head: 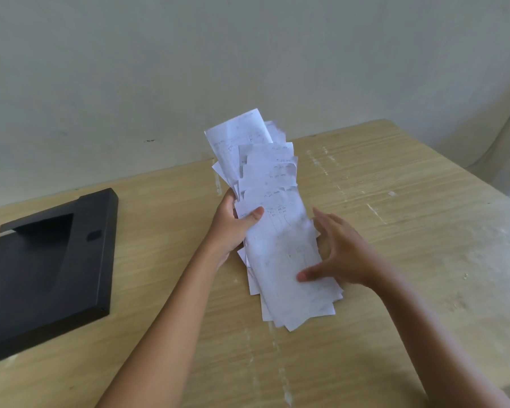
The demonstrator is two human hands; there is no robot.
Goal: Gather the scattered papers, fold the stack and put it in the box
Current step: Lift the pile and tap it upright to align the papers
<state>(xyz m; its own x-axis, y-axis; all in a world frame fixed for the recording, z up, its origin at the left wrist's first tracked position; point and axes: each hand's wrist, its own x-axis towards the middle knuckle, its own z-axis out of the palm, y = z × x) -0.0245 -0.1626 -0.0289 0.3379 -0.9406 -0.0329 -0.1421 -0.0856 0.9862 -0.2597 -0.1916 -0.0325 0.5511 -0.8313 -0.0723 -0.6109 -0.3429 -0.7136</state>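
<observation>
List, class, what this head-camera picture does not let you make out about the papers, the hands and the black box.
1. Writing on the fanned stack of white paper sheets: too small and faint to read.
2. Left hand: its fingers lie behind the stack; only the thumb shows.
3. Flat black plastic box: cut off by the left edge; its inside is too dark to make out.
4. Right hand: fingers spread, and whether it grips is unclear.

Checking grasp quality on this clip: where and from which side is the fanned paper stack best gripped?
Grip the paper stack on its long edges near the lower end, one of the hands from each side: the sheets overlap fully there, while the far end fans out loose.
</observation>
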